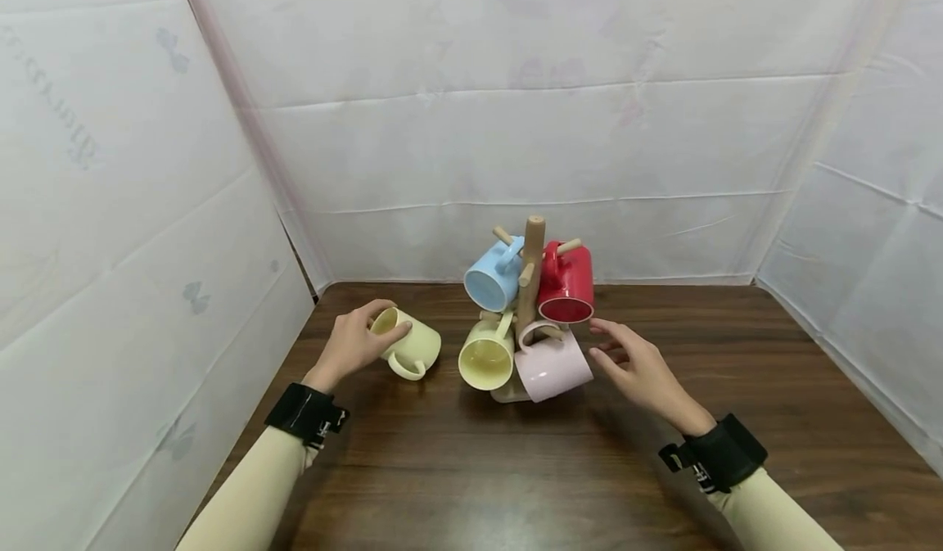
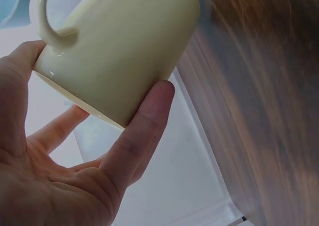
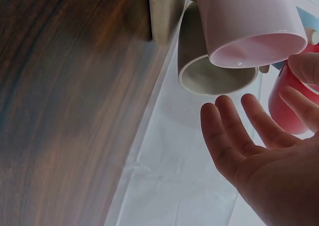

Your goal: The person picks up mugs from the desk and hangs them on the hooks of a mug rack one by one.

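Observation:
My left hand (image 1: 348, 346) grips a pale yellow mug (image 1: 418, 340) by its rim, thumb and fingers around the mouth. The mug is tilted, its mouth toward my palm and its handle (image 2: 47, 21) on the thumb side. To its right stands a wooden mug rack (image 1: 535, 232). A light blue mug (image 1: 489, 279) and a red mug (image 1: 579, 277) hang on its upper pegs. Lower down are another yellow mug (image 1: 482, 361) and a pale pink mug (image 1: 554, 368). Beside the red and pink mugs, my right hand (image 1: 639, 371) holds nothing, its fingers loosely bent.
In the right wrist view, a greyish mug (image 3: 192, 49) shows behind the pink one. All of this is on a dark wood table (image 1: 442, 469). White sheeting (image 1: 412, 150) walls off the back and both sides.

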{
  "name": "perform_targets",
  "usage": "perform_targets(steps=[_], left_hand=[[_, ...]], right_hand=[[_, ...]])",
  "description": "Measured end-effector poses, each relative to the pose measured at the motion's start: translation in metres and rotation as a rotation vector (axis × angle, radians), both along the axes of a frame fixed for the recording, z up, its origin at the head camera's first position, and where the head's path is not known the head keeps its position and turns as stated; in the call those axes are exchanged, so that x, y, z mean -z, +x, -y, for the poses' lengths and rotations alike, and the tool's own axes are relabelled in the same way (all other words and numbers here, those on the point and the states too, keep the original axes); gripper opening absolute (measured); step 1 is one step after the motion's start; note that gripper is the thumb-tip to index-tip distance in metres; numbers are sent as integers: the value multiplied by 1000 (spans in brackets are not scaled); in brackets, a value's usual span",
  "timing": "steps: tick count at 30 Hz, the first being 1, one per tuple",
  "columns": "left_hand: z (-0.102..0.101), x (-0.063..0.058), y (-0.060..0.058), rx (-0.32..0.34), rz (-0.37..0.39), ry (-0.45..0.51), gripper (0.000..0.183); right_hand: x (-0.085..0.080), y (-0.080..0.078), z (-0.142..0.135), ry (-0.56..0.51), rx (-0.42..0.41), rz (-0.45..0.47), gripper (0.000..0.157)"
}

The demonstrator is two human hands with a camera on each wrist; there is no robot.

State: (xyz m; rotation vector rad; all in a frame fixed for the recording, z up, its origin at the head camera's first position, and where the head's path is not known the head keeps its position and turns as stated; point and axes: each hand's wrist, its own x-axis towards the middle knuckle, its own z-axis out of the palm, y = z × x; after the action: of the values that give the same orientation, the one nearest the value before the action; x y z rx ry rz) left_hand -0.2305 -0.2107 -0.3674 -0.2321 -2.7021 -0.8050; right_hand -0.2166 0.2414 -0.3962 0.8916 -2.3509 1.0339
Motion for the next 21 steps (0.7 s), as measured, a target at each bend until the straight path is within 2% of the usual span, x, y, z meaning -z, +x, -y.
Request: perform_targets(steps=[5, 10, 14, 17, 21], left_hand=[[-2, 1, 10, -20, -19, 54, 53], [-3, 5, 30, -64, -19, 106, 51], [-5, 5, 42, -65, -11, 145, 47], [-8, 1, 45, -51, -9, 165, 46], [-15, -10, 45, -41, -32, 193, 46]], right_hand=[[0, 3, 2, -6, -12, 7, 44], [3, 10, 6, -4, -47, 9, 37], [4, 15, 9, 8, -50, -15, 29], [2, 16, 10, 6, -11, -39, 22], [-8, 15, 12, -11, 31, -85, 17]])
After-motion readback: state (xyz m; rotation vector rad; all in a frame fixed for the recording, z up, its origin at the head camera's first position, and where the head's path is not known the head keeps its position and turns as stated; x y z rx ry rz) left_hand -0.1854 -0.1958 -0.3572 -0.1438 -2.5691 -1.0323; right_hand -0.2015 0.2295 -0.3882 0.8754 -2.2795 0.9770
